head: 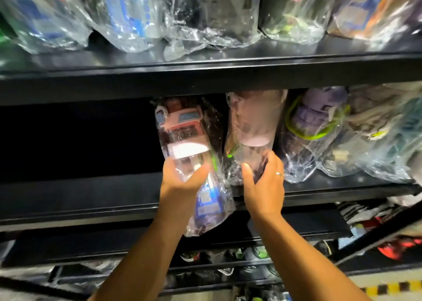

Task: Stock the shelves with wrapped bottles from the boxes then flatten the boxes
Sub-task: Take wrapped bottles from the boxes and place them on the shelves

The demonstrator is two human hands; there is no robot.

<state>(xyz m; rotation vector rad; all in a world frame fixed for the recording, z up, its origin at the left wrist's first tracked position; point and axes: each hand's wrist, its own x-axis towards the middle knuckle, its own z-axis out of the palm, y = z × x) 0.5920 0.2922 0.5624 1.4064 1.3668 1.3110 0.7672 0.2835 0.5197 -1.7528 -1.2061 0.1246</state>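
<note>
Fingers [170, 165] of left hand [180, 184] and right hand [265, 184] around wrapped bottles [182, 136]

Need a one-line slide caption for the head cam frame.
Left hand grips a clear wrapped bottle, right hand a pink-lidded wrapped bottle, at the black middle shelf beside stocked bottles.

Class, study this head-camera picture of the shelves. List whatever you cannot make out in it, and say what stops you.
All in the head view:
Upper-shelf bottles: tops cut off by the top edge.
Middle shelf, left part: its back is lost in shadow.
Label print on the tilted bottle in the left hand: blurred, too small.
Base of the pink-capped bottle: hidden by the right hand and crumpled wrap.
Boxes: outside the frame.
</note>
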